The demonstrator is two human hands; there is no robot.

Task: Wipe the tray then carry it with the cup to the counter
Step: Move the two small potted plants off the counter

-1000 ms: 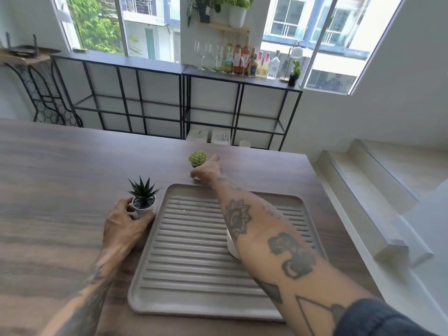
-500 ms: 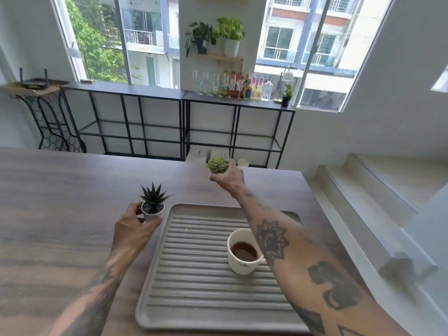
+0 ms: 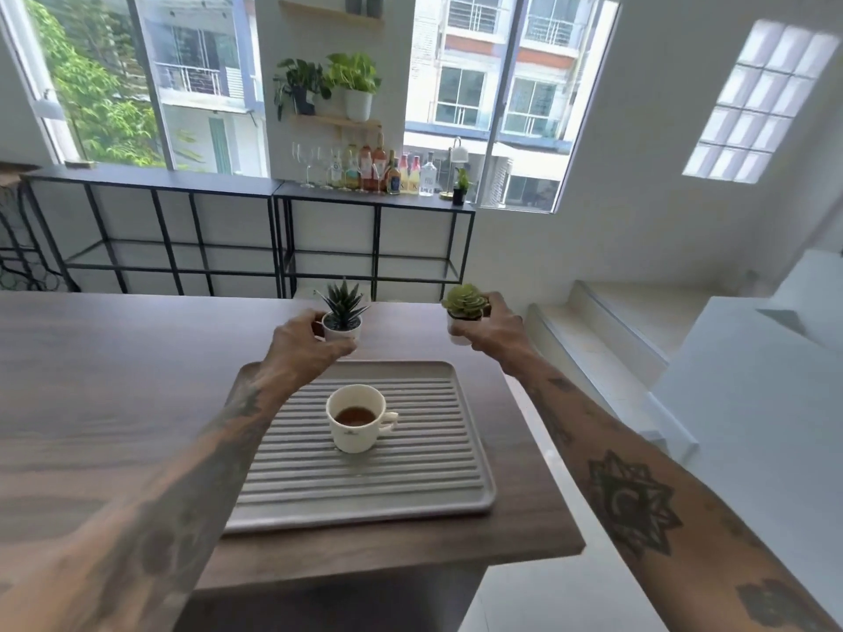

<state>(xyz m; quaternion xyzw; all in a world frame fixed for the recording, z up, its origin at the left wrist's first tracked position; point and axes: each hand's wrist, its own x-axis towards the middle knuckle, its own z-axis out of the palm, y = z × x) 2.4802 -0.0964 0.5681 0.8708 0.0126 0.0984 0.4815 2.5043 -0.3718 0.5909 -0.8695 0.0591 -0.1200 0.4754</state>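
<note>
Ribbed grey tray (image 3: 424, 490) lies flat on the wooden desk (image 3: 91, 403), near its right edge. White cup (image 3: 355, 418) stands upright at mid-tray, dark liquid inside, handle to the right. Beyond the tray's far rim, left hand (image 3: 304, 345) grasps a small white pot holding a spiky plant (image 3: 343, 307). Right hand (image 3: 493, 331) grasps a second pot with a round green succulent (image 3: 464, 301), held near the desk's far right corner.
</note>
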